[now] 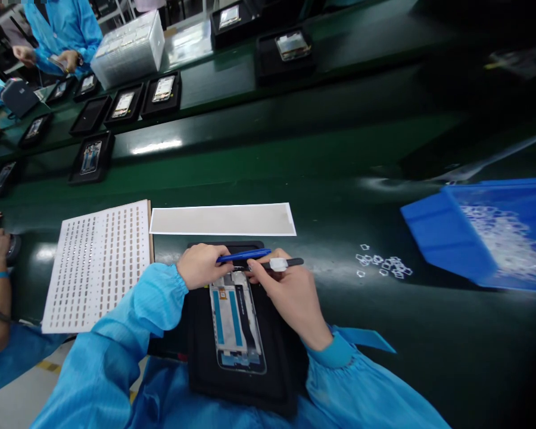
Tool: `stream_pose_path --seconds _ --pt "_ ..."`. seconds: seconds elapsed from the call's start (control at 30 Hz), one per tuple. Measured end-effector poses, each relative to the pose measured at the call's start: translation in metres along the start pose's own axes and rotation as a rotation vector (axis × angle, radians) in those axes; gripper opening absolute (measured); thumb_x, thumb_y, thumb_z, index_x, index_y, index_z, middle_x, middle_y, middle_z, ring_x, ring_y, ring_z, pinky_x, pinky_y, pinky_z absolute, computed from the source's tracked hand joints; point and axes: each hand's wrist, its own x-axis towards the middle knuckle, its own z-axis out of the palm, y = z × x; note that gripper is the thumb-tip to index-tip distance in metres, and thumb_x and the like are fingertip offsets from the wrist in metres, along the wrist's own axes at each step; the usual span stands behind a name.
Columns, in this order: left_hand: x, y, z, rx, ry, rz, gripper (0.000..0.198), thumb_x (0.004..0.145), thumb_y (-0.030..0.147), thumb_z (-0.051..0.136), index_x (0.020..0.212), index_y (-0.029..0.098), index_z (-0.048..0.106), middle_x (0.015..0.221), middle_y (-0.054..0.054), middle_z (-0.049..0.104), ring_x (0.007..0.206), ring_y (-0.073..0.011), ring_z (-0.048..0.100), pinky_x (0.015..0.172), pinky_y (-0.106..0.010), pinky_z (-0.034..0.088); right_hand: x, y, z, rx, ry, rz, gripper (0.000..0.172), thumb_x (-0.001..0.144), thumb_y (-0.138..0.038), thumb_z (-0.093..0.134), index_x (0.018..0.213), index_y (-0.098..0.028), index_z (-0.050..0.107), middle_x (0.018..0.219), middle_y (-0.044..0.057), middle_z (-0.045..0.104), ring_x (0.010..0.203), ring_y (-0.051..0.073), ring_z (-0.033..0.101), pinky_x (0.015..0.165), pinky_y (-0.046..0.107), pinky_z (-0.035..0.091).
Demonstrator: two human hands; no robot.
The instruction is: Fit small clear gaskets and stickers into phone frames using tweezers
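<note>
The right hand pinches a slim dark tool with a white wrap. The left hand has its fingers drawn in narrow beside one end of a blue tool; I cannot tell whether they grip it. Both meet over the top end of a phone frame, which lies at six o'clock from them in a black tray. Beyond, clockwise from the hands: a pale strip at twelve, loose clear pieces at three, a blue bin further out towards two, a dotted white sheet at nine.
</note>
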Motion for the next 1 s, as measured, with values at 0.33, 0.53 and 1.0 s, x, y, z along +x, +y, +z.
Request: stream_pose_path --seconds 0.33,0.53,1.0 --pt "0.0006 0.0022 -0.0002 0.084 -0.016 -0.019 0.022 0.086 0.038 0.052 0.099 0.027 0.065 0.081 0.001 0.071 0.083 -0.0226 0.068 0.070 -0.029 0.049 -0.0043 0.0044 -0.0056 0.042 -0.044 0.035 0.036 0.086 -0.054 0.060 0.076 -0.020 0.057 0.066 0.005 0.065 0.057 0.022 0.064 0.046 0.028 0.048" --pt "0.0004 0.0029 -0.0020 0.072 -0.034 -0.022 0.021 0.086 0.037 0.052 0.098 0.026 0.065 0.079 0.001 0.070 0.082 -0.0213 0.067 0.070 -0.028 0.048 -0.0025 -0.0027 -0.0065 -0.093 -0.079 -0.012 0.030 0.087 -0.048 0.055 0.075 -0.021 0.057 0.063 0.002 0.062 0.055 0.020 0.062 0.046 0.027 0.043" --pt "-0.0001 0.0008 -0.0009 0.039 -0.025 -0.033 0.022 0.085 0.038 0.053 0.099 0.027 0.066 0.080 0.002 0.070 0.081 -0.0210 0.067 0.070 -0.028 0.048 -0.0028 0.0037 -0.0069 0.075 -0.131 0.043 0.042 0.085 -0.059 0.060 0.074 -0.019 0.060 0.066 0.004 0.062 0.057 0.020 0.061 0.050 0.028 0.048"
